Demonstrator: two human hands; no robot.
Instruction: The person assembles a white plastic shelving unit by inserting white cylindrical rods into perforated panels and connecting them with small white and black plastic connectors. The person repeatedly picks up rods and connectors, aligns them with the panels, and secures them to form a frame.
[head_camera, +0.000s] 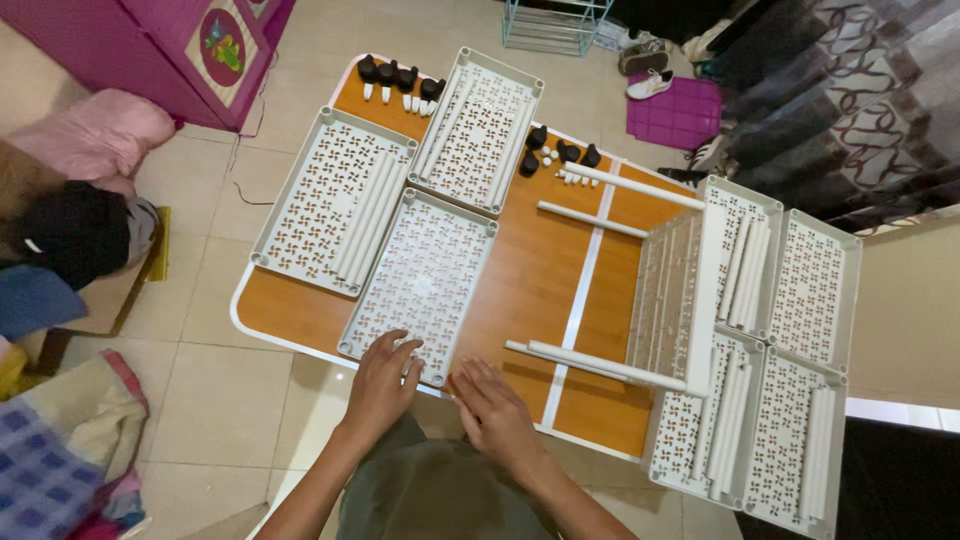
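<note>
— Where were your hands at that moment?

— Both were at the near edge of the desk (520, 290). My left hand (385, 375) lay on the near corner of a white perforated shelf tray (420, 285), fingers spread loosely and curled over its rim, gripping nothing else. My right hand (492, 405) rested flat just beside it, palm down on the wood, fingers together and holding nothing.

— And the tray itself?

— It lay flat, stretching away from my left hand. Beyond it lay two more trays: one (335, 200) further left with white tubes lying in it, one (478, 130) straight ahead, also with tubes.

— What was off to the right?

— Just past my right hand, a partly built rack (690, 290) lay on its side, with white poles (595, 360) sticking out toward my hand. Further right of it sat more trays (790, 440), some with tubes inside.

— Any small parts?

— Far ahead of both hands, black caps and small white pegs (400, 82) sat in a row at the far edge of the desk, and another cluster (560, 160) lay near the middle.
</note>
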